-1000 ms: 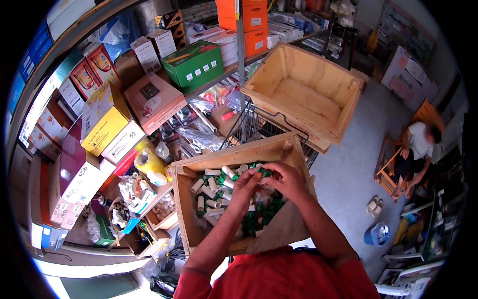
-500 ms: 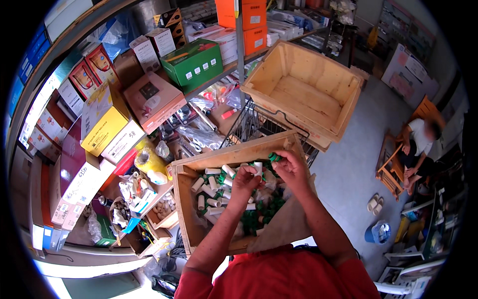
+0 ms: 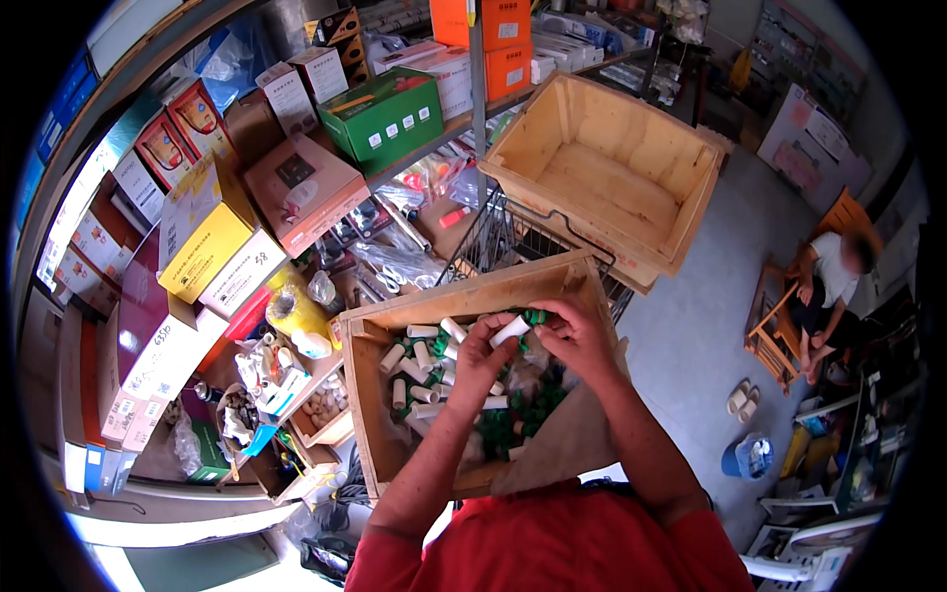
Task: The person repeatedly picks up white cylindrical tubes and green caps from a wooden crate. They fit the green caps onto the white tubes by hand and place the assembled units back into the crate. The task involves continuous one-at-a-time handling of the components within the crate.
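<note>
A white tube (image 3: 510, 331) is held in the left hand (image 3: 480, 350), pinched narrowly between thumb and fingers, with its far end tilted up and to the right. At that end a green cap (image 3: 535, 317) is gripped between the fingertips of the right hand (image 3: 577, 337), which is likewise closed to a narrow pinch; whether the cap and the tube are touching or fully joined cannot be told. Both pieces are held above a wooden box (image 3: 361, 414), in its upper right part, close over a heap of loose white tubes (image 3: 415, 370) and green pieces (image 3: 493, 439). The tubes are gathered mostly at the left of the box, while the green pieces are clustered toward the middle and right. The lower right corner of the box is covered by a pale sheet (image 3: 547, 449). Beyond the box, a large yellowish tub (image 3: 602, 183) is seen above a black wire basket (image 3: 483, 247). To the left, a shelf is filled with cartons, among them a green carton (image 3: 383, 118) and a yellow carton (image 3: 205, 237). At the far right, a person (image 3: 835, 274) is seated on a wooden chair (image 3: 774, 331), with a blue bucket (image 3: 747, 458) placed on the floor nearby.
</note>
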Tool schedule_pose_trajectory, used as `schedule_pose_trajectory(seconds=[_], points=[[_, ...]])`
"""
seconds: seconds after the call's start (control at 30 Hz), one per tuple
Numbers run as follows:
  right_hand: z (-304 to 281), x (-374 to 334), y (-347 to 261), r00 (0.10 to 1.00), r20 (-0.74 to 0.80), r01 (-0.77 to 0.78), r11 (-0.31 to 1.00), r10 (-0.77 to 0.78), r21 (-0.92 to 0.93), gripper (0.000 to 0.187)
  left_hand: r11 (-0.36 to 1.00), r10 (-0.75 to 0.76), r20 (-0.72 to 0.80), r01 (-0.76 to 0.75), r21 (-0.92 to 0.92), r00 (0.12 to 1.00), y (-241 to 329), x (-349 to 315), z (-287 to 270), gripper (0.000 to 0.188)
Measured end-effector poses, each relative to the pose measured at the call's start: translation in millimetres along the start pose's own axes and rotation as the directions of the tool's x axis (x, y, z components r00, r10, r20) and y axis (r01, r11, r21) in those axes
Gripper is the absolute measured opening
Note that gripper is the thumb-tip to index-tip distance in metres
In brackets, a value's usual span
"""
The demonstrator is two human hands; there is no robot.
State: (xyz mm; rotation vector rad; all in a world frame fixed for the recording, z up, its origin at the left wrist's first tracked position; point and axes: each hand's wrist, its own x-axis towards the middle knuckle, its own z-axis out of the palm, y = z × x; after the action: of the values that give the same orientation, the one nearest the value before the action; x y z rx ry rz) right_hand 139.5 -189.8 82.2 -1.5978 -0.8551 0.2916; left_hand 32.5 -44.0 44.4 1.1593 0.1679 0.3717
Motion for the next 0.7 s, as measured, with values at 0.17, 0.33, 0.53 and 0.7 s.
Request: schedule_pose_trajectory(seconds=[0.17, 0.33, 0.53, 0.7], points=[[0.0, -1.9, 8.7, 0.999, 0.024, 0.040, 0.998, -0.039, -0.040, 0.036, 0.999, 0.031, -0.002, -0.031, 0.011, 1.000, -0.5, 0.7, -2.2, 0.033], [-0.6, -2.6, 8.3, 0.997, 0.061, 0.040, 0.998, -0.037, -0.053, 0.037, 0.997, 0.041, -0.001, -0.041, 0.069, 0.999, -1.8, 2.3, -6.3, 0.030], [-0.4, -2.8, 0.0, 0.995, 0.097, 0.025, 0.996, -0.017, -0.085, 0.035, 0.991, 0.012, 0.007, -0.013, 0.131, 1.000, 2.9, 2.3, -8.4, 0.028], [-0.6, -3.7, -2.3, 0.992, 0.121, 0.045, 0.992, -0.030, -0.121, 0.035, 0.988, 0.006, 0.003, -0.007, 0.157, 1.000, 2.2, 2.2, -9.2, 0.027]])
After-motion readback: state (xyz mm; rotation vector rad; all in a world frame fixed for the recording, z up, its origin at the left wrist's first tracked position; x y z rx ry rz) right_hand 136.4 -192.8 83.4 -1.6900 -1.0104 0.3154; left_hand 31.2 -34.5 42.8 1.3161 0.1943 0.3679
